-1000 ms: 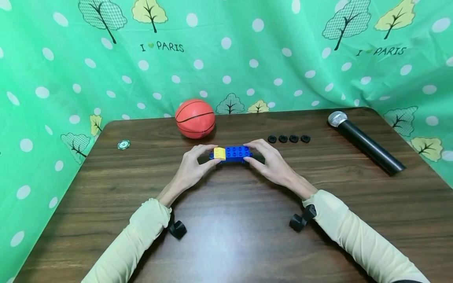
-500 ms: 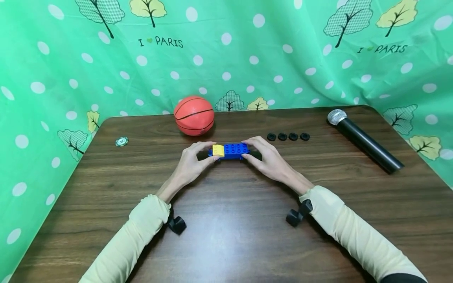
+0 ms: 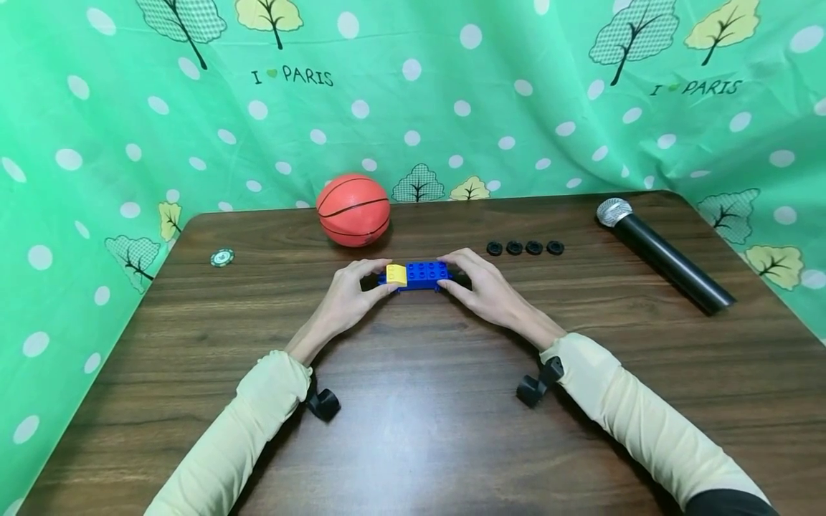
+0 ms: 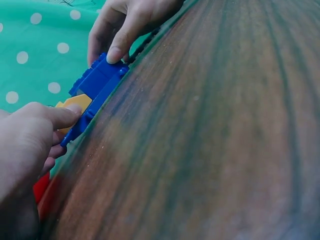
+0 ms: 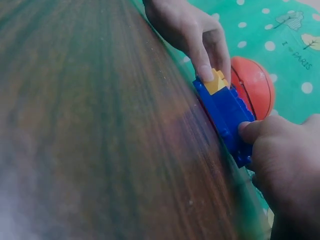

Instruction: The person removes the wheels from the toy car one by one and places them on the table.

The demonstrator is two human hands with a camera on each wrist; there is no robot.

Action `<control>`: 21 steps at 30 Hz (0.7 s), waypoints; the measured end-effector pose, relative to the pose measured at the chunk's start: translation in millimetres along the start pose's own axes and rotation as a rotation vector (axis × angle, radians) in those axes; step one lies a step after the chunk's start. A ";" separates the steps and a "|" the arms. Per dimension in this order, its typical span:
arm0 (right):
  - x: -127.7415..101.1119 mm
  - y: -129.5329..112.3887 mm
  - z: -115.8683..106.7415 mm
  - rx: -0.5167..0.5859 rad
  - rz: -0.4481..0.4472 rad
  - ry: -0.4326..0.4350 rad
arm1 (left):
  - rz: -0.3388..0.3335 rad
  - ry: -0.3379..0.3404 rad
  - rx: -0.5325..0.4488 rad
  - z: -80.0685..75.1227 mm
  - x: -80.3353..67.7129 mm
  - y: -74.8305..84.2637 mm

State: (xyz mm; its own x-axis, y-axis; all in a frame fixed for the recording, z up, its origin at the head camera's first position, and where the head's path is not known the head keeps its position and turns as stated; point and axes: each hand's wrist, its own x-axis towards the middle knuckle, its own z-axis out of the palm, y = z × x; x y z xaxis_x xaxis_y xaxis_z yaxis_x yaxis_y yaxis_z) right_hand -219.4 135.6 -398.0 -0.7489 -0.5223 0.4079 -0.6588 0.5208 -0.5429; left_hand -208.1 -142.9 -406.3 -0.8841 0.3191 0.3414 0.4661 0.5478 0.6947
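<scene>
Both hands at the blue brick [image 3: 422,275], which lies flat on the bench [image 3: 413,430], just nearer than the far-edge middle and in front of the basketball [image 3: 353,210].

- Left hand [image 3: 346,299] — thumb and fingers curled round the brick's left end, grasping it; thumb tip touches the small yellow piece [image 3: 396,274] seated on top at that end. In the left wrist view the thumb [image 4: 70,114] lies against the yellow piece [image 4: 75,103].
- Right hand [image 3: 489,290] — fingers and thumb pinching the brick's right end; in the right wrist view the thumb [image 5: 250,131] presses on the blue brick [image 5: 227,116] side wall.
- Studs of the blue brick bare between the yellow piece and the right end.

Step in hand, as judged: steadying the blue base at both ends with the yellow piece on it. Cannot tell whether the yellow piece is fully seated or being worked loose. Either way the next move would call for the right hand to hold the base firm against the bench while the left acts on the yellow piece alone — straight down or straight up, not sideways.

Elsewhere: four black discs [image 3: 524,248] in a row toward the far right, a microphone [image 3: 665,255] along the right edge, a round token [image 3: 222,257] near the far left corner.
</scene>
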 end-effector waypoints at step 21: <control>-1.2 -1.5 2.3 -0.027 0.085 -0.052 | -0.029 -0.053 -0.033 -2.3 -1.9 -4.5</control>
State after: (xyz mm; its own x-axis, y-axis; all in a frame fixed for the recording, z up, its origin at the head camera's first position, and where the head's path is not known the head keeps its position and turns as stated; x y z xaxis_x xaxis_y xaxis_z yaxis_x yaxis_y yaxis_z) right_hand -217.3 133.9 -399.3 -0.7979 -0.5096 0.3220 -0.5953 0.5823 -0.5536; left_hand -208.6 -147.8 -408.6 -0.8938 0.3443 0.2875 0.4380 0.5316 0.7250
